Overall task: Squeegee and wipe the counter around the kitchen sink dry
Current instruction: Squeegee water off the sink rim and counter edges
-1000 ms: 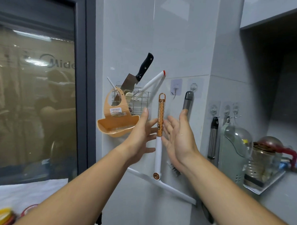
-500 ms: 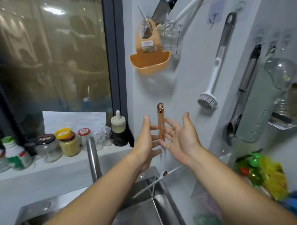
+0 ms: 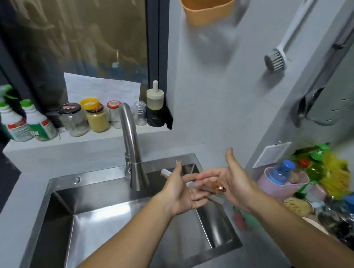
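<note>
Over sink (image 3: 59, 190), 3 o'clock side: squeegee (image 3: 211, 187) now off wall, lying loosely across both open hands (left (image 3: 182, 195), right (image 3: 235, 184)); tabletop wiping not started.

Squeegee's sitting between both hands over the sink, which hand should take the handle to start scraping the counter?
Probably the right hand: the squeegee has its copper handle end lying in that open palm, so the fingers only need to close. The left hand lies open toward the white blade end, above the sink.
</note>
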`<state>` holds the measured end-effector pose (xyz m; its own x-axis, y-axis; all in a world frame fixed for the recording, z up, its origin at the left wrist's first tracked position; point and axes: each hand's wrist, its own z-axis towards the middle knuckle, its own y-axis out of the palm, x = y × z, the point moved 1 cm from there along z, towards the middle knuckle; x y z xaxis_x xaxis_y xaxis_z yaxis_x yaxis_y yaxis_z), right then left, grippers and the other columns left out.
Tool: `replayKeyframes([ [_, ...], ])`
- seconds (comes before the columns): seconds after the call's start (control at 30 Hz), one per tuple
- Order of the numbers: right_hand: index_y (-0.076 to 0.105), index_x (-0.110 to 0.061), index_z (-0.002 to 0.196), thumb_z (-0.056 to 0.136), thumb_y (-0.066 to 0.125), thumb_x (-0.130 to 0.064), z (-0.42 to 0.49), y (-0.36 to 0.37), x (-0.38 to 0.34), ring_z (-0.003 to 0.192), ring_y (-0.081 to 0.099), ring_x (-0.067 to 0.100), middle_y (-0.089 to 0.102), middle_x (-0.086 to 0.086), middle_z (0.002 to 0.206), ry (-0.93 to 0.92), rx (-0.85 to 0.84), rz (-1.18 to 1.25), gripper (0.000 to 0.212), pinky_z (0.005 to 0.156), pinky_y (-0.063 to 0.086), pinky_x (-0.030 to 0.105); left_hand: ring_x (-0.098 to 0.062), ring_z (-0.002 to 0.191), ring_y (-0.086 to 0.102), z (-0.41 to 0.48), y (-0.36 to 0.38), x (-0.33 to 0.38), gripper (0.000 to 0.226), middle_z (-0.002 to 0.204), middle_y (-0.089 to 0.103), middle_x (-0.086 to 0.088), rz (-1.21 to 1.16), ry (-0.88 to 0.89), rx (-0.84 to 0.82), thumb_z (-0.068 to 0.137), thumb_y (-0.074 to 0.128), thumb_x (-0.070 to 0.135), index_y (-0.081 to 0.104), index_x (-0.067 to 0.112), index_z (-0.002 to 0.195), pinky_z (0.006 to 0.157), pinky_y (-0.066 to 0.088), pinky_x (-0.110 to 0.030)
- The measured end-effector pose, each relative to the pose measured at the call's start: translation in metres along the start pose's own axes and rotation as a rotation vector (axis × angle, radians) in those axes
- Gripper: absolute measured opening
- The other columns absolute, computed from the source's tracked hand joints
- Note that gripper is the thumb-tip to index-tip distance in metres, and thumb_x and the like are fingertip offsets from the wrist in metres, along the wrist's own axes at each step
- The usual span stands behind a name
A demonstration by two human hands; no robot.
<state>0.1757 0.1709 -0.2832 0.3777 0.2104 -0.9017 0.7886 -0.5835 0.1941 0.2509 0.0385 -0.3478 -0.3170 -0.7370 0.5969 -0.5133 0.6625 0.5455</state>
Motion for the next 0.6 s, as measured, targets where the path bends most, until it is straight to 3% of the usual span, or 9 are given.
replayKeyframes([
  [0.07, 0.077, 0.000, 0.094, 0.086, 0.004, -0.076, -0.002, -0.006, 0.013, 0.070, 0.071, 0.025, 0.070, 0.031, 0.094, 0.038, -0.037, -0.049, 0.106, 0.078, 0.048, 0.038, -0.030, 0.073, 0.071, 0.013, -0.003, -0.014, 0.096, 0.093, 0.072, -0.022, -0.041, -0.024, -0.011, 0.092, 0.018, 0.079, 0.065, 0.000, 0.122, 0.088, 0.052, -0.044],
  [0.13, 0.076, -0.005, 0.105, 0.086, 0.011, -0.076, -0.001, -0.019, 0.029, 0.099, 0.071, 0.033, 0.071, 0.028, 0.105, 0.071, -0.063, -0.070, 0.099, 0.094, 0.047, 0.045, -0.025, 0.072, 0.073, 0.026, -0.004, -0.029, 0.100, 0.097, 0.074, -0.019, -0.017, -0.024, 0.005, 0.092, 0.017, 0.079, 0.065, -0.001, 0.128, 0.080, 0.052, -0.039],
  [0.23, 0.075, -0.023, 0.110, 0.094, 0.029, -0.067, 0.007, -0.041, 0.043, 0.117, 0.064, 0.023, 0.069, 0.008, 0.122, 0.093, 0.076, -0.191, 0.065, 0.100, 0.050, 0.052, -0.023, 0.091, 0.070, 0.048, -0.001, -0.043, 0.097, 0.102, 0.073, -0.014, 0.079, 0.057, 0.053, 0.091, 0.018, 0.079, 0.073, 0.004, 0.119, 0.093, 0.054, -0.041],
  [0.33, 0.069, -0.022, 0.107, 0.098, 0.051, -0.047, 0.022, -0.059, 0.044, 0.091, 0.071, 0.026, 0.067, 0.011, 0.111, 0.203, 0.148, -0.319, 0.032, 0.076, 0.061, 0.048, -0.029, 0.098, 0.055, 0.073, 0.006, -0.044, 0.093, 0.103, 0.065, -0.016, 0.013, 0.138, 0.151, 0.080, 0.036, 0.085, 0.076, 0.007, 0.111, 0.105, 0.046, -0.043],
  [0.43, 0.064, -0.013, 0.108, 0.093, 0.061, -0.040, 0.046, -0.077, 0.043, 0.056, 0.063, 0.024, 0.068, 0.016, 0.096, 0.320, 0.192, -0.305, 0.031, 0.048, 0.051, 0.031, -0.030, 0.105, 0.059, 0.095, 0.012, -0.039, 0.092, 0.112, 0.066, -0.019, 0.057, 0.194, 0.189, 0.078, 0.036, 0.088, 0.075, 0.014, 0.115, 0.109, 0.040, -0.040],
  [0.5, 0.063, -0.015, 0.106, 0.093, 0.058, -0.042, 0.069, -0.090, 0.043, 0.044, 0.053, 0.016, 0.067, 0.012, 0.084, 0.279, 0.206, -0.417, 0.030, 0.040, 0.040, 0.022, -0.021, 0.122, 0.061, 0.105, 0.012, -0.034, 0.081, 0.127, 0.070, -0.011, 0.130, 0.201, 0.170, 0.090, 0.028, 0.081, 0.072, 0.020, 0.120, 0.113, 0.036, -0.040],
  [0.6, 0.062, -0.022, 0.106, 0.096, 0.054, -0.041, 0.103, -0.100, 0.048, 0.039, 0.045, 0.013, 0.061, 0.009, 0.076, 0.151, 0.208, -0.519, 0.023, 0.037, 0.034, 0.021, -0.011, 0.131, 0.054, 0.115, -0.004, -0.017, 0.059, 0.138, 0.063, 0.003, 0.304, 0.292, 0.211, 0.102, 0.025, 0.063, 0.062, 0.027, 0.130, 0.113, 0.032, -0.035],
])
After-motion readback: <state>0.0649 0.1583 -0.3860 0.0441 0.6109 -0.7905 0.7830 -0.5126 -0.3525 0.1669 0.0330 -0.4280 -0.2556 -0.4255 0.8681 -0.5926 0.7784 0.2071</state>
